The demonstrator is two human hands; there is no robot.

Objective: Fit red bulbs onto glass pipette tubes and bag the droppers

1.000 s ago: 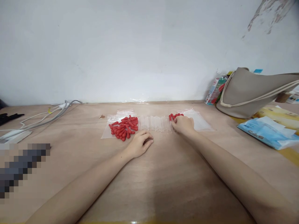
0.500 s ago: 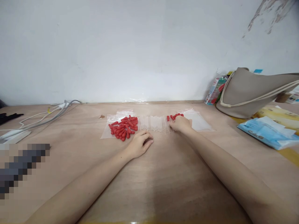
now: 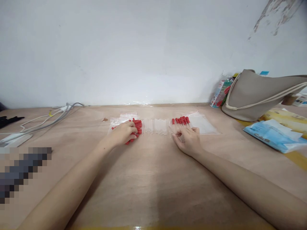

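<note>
A pile of red rubber bulbs (image 3: 137,125) lies on a clear zip bag (image 3: 115,122). My left hand (image 3: 122,133) rests on the pile with its fingers curled down into the bulbs; what they grip is hidden. To the right a row of clear tubes (image 3: 155,126) lies side by side. Further right lie several tubes fitted with red bulbs (image 3: 180,120), next to another clear bag (image 3: 203,124). My right hand (image 3: 188,139) sits just in front of these, thumb and fingertips pinched together at the lower end of a clear tube.
The tan wooden table (image 3: 153,179) runs back to a white wall. Grey and white cables (image 3: 45,123) lie at the left, a blurred dark object (image 3: 21,169) nearer. A beige bag (image 3: 259,94), colourful packets (image 3: 222,91) and a blue packet (image 3: 275,135) sit at the right.
My left hand moved from the bare table up and left onto the red bulb pile. My right hand drew back from the capped tubes, uncovering them, and turned to pinch at a tube end.
</note>
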